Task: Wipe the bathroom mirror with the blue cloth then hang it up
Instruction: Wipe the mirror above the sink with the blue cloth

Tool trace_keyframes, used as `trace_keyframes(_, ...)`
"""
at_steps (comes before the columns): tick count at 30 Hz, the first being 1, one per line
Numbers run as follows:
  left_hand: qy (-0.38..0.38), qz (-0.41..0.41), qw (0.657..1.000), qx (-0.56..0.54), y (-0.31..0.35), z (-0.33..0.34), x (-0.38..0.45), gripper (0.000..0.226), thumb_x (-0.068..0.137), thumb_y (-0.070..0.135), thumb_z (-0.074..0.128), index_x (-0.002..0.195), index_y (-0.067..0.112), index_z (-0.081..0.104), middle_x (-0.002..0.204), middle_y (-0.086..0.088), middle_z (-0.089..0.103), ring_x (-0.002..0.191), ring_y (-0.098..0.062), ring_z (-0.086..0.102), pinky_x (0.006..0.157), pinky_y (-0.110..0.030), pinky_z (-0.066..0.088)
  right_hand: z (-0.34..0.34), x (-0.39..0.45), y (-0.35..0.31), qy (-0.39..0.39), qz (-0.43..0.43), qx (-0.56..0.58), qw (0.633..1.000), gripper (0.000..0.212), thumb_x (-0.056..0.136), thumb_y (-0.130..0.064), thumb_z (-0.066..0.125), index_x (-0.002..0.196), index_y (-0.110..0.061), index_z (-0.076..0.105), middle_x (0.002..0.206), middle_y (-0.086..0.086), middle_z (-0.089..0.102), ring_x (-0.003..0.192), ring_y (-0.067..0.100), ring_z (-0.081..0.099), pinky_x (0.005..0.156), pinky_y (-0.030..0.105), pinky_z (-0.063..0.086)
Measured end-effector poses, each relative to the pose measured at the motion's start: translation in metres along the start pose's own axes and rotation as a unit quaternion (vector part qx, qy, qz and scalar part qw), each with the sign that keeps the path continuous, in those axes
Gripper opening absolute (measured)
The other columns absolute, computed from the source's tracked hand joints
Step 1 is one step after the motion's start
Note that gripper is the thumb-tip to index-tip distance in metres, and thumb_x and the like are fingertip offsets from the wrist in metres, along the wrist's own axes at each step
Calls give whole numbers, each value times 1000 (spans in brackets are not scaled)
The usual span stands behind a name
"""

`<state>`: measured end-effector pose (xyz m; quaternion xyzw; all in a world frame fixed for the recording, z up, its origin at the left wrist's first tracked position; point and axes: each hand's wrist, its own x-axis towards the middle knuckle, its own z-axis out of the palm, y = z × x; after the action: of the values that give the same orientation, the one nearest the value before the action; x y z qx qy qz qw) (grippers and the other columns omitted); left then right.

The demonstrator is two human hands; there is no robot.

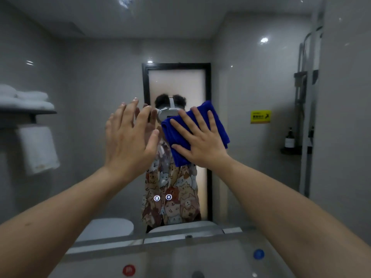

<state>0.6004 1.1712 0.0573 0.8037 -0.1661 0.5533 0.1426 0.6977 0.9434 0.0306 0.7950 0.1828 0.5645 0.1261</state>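
The bathroom mirror fills most of the head view and reflects the room. A folded blue cloth lies flat against the glass near the middle. My right hand presses on the cloth with fingers spread. My left hand is raised beside it on the left, open and flat, fingers apart, at or near the glass; its reflection shows just behind the fingertips. The lower part of the cloth is hidden under my right palm.
A sink sits below the mirror with a red tap marker and a blue tap marker. Two lit touch icons show low on the glass. Reflected are white towels on a shelf, a door and a shower.
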Motion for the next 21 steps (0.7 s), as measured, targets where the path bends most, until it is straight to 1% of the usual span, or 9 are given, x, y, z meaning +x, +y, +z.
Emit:
trace_keyframes(3,-7,14,1000,1,28,14,-1,60,90,47,44,145,23,40,159,-9,32,148,-32,23,118,-55,19,1,-20,48,14,74,-3,997,79,102,-73,24,167,-34,2,175,0,0,160,32,-6,126,63,-2)
trace_keyframes(5,-10,19,1000,-1,44,23,-2,59,90,47,46,145,24,40,159,-9,32,148,-32,23,118,-55,19,0,-36,78,20,140,2,990,79,101,-74,21,166,-35,0,175,-1,-2,160,32,-7,125,62,-4)
trace_keyframes(8,-21,20,1000,-5,65,35,-5,60,90,46,47,145,25,40,159,-9,31,148,-33,22,119,-54,17,-2,-67,116,23,238,25,971,79,100,-74,18,166,-35,-2,175,-2,-2,160,33,-4,125,63,-3)
trace_keyframes(11,-32,25,999,-2,79,44,-10,60,91,46,47,146,23,40,160,-10,31,148,-33,22,119,-55,18,-1,-105,135,28,324,58,944,78,101,-72,19,166,-33,2,175,0,1,160,34,-3,126,63,-2)
trace_keyframes(15,-40,26,999,0,86,51,-19,60,91,45,47,146,23,40,160,-9,30,148,-33,22,120,-57,18,4,-136,130,19,415,77,906,79,101,-73,16,166,-30,4,175,1,2,160,34,-2,126,61,-4)
trace_keyframes(18,-48,30,998,11,80,51,-28,59,91,45,48,145,22,41,159,-10,31,147,-34,23,120,-57,18,12,-137,109,32,476,91,874,80,101,-73,11,166,-28,6,175,3,5,160,37,1,125,64,-1)
trace_keyframes(21,-53,21,998,15,65,46,-36,59,90,45,47,145,22,40,159,-10,31,148,-34,22,120,-55,17,19,-137,79,33,501,101,859,81,101,-73,11,167,-25,11,174,7,9,159,41,3,124,67,2)
